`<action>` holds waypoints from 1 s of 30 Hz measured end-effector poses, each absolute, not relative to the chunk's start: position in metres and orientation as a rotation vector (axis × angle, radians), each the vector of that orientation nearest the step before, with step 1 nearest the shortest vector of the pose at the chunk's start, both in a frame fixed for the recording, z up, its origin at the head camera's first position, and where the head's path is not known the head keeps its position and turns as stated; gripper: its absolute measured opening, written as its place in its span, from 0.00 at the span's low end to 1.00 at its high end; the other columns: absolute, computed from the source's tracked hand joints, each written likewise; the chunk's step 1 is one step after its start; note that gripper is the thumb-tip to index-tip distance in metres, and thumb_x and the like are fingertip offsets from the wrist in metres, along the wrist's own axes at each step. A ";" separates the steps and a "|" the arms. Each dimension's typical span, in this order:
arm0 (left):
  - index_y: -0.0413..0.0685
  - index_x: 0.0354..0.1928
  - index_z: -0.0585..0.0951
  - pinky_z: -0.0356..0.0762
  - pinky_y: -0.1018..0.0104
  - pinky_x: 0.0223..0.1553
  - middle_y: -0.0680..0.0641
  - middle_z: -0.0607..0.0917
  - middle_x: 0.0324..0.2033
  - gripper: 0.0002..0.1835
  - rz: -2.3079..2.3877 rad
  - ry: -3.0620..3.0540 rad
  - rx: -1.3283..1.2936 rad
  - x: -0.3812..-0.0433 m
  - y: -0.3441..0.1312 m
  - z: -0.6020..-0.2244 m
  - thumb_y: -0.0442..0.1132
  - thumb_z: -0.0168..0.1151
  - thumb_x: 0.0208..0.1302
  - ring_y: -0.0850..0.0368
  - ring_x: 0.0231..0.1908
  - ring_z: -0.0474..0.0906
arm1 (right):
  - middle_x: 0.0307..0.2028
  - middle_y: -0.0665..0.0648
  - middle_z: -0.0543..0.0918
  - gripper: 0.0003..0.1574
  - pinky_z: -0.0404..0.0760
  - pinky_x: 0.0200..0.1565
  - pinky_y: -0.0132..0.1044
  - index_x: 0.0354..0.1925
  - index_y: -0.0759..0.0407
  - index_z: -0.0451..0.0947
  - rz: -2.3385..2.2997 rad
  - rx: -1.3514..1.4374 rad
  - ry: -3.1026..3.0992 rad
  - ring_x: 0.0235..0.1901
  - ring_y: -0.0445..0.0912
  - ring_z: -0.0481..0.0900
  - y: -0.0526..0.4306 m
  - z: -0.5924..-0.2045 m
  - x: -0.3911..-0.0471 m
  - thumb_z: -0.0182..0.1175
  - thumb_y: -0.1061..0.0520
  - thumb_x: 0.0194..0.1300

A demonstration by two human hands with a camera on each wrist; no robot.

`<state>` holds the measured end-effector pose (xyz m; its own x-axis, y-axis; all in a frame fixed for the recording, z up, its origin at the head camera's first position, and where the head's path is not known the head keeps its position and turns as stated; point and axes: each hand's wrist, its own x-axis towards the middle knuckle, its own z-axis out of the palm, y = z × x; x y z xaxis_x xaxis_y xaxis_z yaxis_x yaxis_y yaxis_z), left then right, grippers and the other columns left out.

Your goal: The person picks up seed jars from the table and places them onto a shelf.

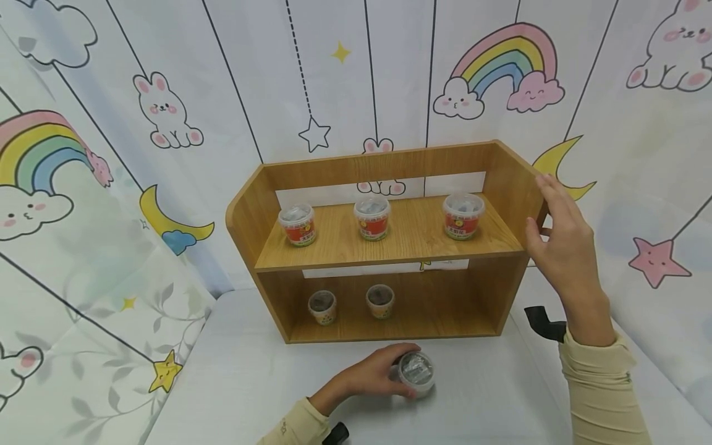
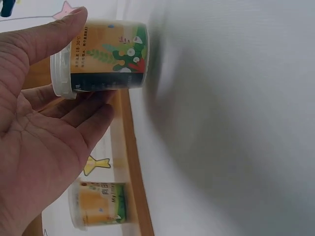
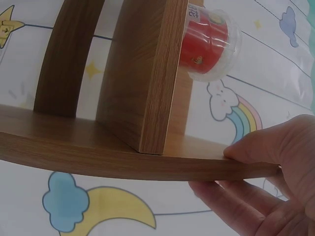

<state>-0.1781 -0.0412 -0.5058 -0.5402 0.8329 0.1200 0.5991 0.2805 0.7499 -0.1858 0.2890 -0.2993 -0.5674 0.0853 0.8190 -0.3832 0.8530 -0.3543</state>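
My left hand [image 1: 375,374] holds a small lidded plastic cup [image 1: 417,371] in front of the wooden shelf [image 1: 389,262]. In the left wrist view the cup [image 2: 108,56] has an orange label with plants and a dark band; the thumb lies on one side, fingers on the other. Whether its base touches the table cannot be told. My right hand [image 1: 567,247] grips the shelf's right side panel. In the right wrist view, the thumb [image 3: 261,147] is on the panel's inner face and the fingers [image 3: 231,201] are on its outer face.
Three red-labelled cups, at left [image 1: 298,225], middle [image 1: 372,219] and right [image 1: 463,216], stand on the upper board. Two smaller-looking cups, one at left [image 1: 322,308] and another [image 1: 381,301], stand on the lower board. A patterned curtain [image 1: 345,80] hangs behind the white table [image 1: 233,371].
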 end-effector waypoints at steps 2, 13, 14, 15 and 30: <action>0.41 0.70 0.64 0.66 0.67 0.63 0.48 0.72 0.65 0.42 1.127 2.248 1.311 -0.180 -0.038 -0.503 0.44 0.74 0.58 0.63 0.63 0.68 | 0.72 0.55 0.63 0.46 0.78 0.37 0.66 0.74 0.52 0.61 0.634 0.214 -2.090 0.66 0.58 0.67 0.289 -0.300 -0.186 0.62 0.72 0.61; 0.44 0.68 0.65 0.67 0.68 0.62 0.50 0.75 0.60 0.39 1.188 2.226 1.390 -0.203 -0.013 -0.487 0.39 0.74 0.58 0.64 0.60 0.69 | 0.72 0.55 0.63 0.47 0.78 0.36 0.66 0.74 0.52 0.61 0.635 0.216 -2.085 0.66 0.58 0.67 0.291 -0.300 -0.186 0.62 0.73 0.61; 0.43 0.68 0.65 0.68 0.68 0.61 0.50 0.75 0.60 0.39 1.187 2.236 1.402 -0.205 -0.011 -0.485 0.38 0.74 0.58 0.64 0.60 0.69 | 0.72 0.56 0.63 0.47 0.78 0.36 0.66 0.74 0.52 0.61 0.636 0.217 -2.085 0.66 0.58 0.67 0.291 -0.301 -0.187 0.62 0.73 0.60; 0.42 0.68 0.65 0.68 0.69 0.61 0.49 0.75 0.60 0.39 1.192 2.237 1.405 -0.208 -0.009 -0.483 0.38 0.74 0.57 0.64 0.60 0.70 | 0.72 0.56 0.63 0.47 0.78 0.36 0.66 0.74 0.52 0.61 0.637 0.220 -2.086 0.66 0.59 0.67 0.291 -0.301 -0.187 0.62 0.73 0.60; 0.43 0.68 0.67 0.69 0.71 0.58 0.51 0.77 0.59 0.40 1.185 2.351 1.349 -0.236 0.014 -0.463 0.42 0.75 0.57 0.66 0.57 0.71 | 0.72 0.56 0.64 0.47 0.78 0.35 0.66 0.74 0.52 0.62 0.643 0.228 -2.080 0.65 0.60 0.69 0.292 -0.301 -0.189 0.63 0.73 0.60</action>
<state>-0.2362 0.0140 -0.4634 -0.5710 0.7917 0.2172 0.6458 0.2698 0.7143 -0.1890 0.2918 -0.3010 -0.5628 0.0827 0.8225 -0.3958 0.8465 -0.3560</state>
